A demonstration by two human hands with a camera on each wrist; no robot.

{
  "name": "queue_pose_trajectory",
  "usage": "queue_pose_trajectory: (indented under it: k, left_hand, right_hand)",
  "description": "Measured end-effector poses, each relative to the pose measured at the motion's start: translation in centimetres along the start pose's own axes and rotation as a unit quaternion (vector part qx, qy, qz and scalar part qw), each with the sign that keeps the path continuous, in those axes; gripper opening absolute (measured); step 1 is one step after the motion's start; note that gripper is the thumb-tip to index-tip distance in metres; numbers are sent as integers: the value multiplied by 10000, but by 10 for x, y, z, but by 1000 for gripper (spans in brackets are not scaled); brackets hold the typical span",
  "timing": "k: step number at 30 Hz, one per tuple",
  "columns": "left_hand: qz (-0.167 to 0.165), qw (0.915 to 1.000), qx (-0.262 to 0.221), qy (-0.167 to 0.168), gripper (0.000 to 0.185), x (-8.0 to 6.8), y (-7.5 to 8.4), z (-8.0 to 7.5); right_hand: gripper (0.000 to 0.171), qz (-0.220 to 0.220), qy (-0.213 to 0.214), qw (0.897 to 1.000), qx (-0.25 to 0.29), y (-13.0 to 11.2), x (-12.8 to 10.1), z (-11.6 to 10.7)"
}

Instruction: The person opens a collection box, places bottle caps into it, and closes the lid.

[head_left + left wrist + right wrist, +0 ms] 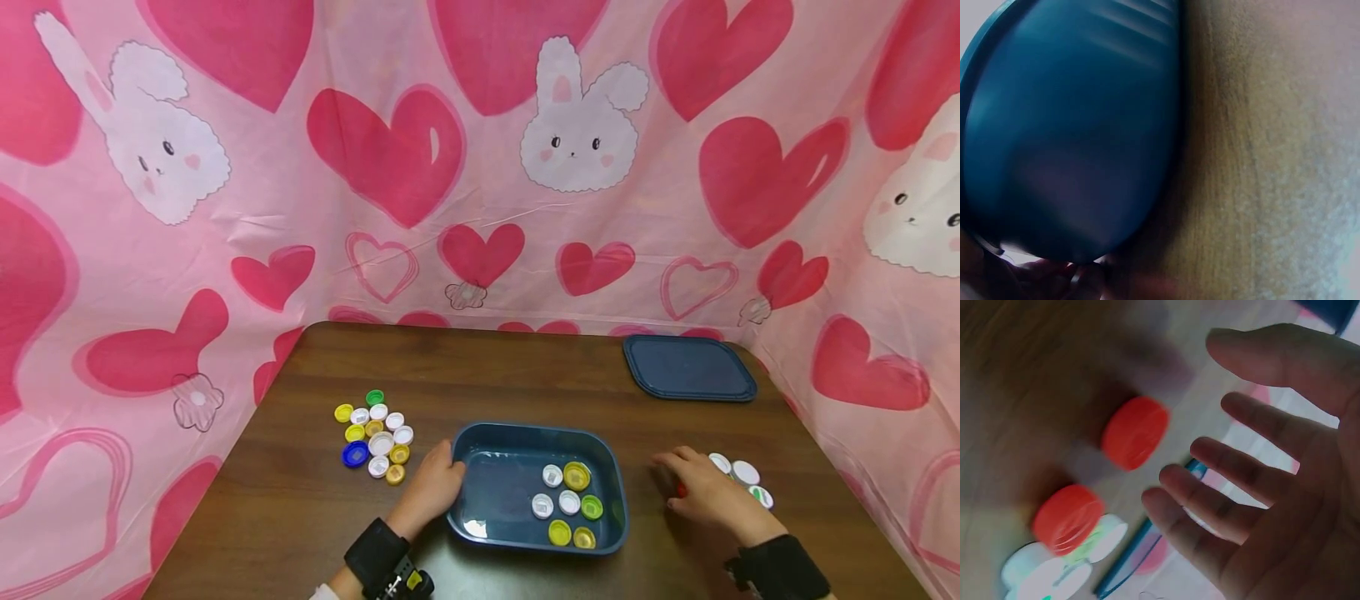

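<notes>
My left hand [435, 483] grips the left rim of a dark blue plastic tub [467, 523], its thumb at the edge. The left wrist view shows the tub's outer wall [1079, 125] close up, with blurred fingers below it. Several white, yellow and green bottle caps [569, 502] lie in the tub's right half. Out on the right, my right hand [708, 492] hovers over the table with fingers spread. Two red bottle caps [1136, 433] sit near its fingertips in the right wrist view, apart from them. White caps [746, 472] lie beside that hand, one marked green.
Left of the tub, a cluster of white, yellow, green and blue caps [381, 443] lies on the brown wooden table [510, 375]. A flat dark blue lid [690, 367] rests at the back right. Pink heart-print cloth [480, 192] hangs behind and around the table.
</notes>
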State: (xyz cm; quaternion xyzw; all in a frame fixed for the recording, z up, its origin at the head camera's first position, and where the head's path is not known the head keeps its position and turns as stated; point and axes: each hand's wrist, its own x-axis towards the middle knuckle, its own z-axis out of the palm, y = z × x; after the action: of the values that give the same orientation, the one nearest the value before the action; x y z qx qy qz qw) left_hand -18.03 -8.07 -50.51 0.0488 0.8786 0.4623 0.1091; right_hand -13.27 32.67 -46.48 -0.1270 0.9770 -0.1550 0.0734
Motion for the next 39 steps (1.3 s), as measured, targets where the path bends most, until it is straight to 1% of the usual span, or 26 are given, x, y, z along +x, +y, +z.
queue_pose_trajectory:
  k: [6, 11, 13, 15, 19, 21, 22, 25, 28, 34, 39]
  left_hand:
    - [-97, 9999, -27, -59, 41, 0, 1, 0]
    - [-90, 9999, -20, -56, 42, -1, 0, 0]
    - [-80, 10000, -3, -37, 42, -1, 0, 0]
    - [-95, 9999, -16, -41, 42, -1, 0, 0]
    - [-85, 10000, -7, -48, 42, -1, 1, 0]
    - [-91, 9999, 10, -45, 42, -1, 1, 0]
    - [-84, 10000, 14, -39, 42, -1, 2, 0]
    - [-105, 9999, 26, -3, 42, -1, 1, 1]
    - [-74, 10000, 36, 24, 42, -1, 1, 1]
    - [-34, 10000, 65, 24, 41, -1, 0, 0]
    - [-24, 9999, 97, 79, 39, -2, 1, 1]
  right_hand:
    - [57, -25, 12, 9999, -103, 17, -1, 8]
    - [55, -122, 61, 9997, -204, 24, -1, 14]
    - [53, -216, 144, 9993, -254, 26, -1, 15]
    - [47, -387, 302, 9983, -312, 27, -2, 17]
    - [34, -951, 705, 9923, -356, 29, -3, 18]
    - [32, -1143, 793, 9896, -365, 28, -4, 17]
    - [31, -1173, 800, 9892, -359, 26, -4, 16]
    - [30, -1055, 650, 9916, -370, 18, -3, 9]
    - [30, -982, 649, 9917, -515, 6, 0, 2]
    - [30, -1363, 1009, 9825, -772, -27, 10, -11]
    - [29, -1538, 921, 9813, -704, -59, 21, -21]
